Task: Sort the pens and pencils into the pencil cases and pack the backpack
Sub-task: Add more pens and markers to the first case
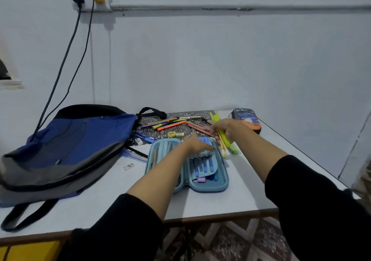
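Note:
An open light-blue pencil case [210,184] lies in the middle of the table, with several blue pens in its elastic loops. My left hand [195,144] rests on the case's inner flap, fingers spread flat. My right hand [227,129] grips a bundle of yellow and green pencils [224,146], just beyond the case's far right corner. Loose pens and pencils [170,124] lie on a patterned mat behind the case. A blue and grey backpack [66,146] lies flat at the left. A dark printed pencil case [247,119] sits closed at the far right.
A sharpener [138,141], a yellow tape roll [171,134] and an eraser [180,134] lie near the mat. Blue pens [134,155] rest beside the backpack. Two cables [66,66] hang from a wall socket to the backpack. The table's front edge [200,219] is near me.

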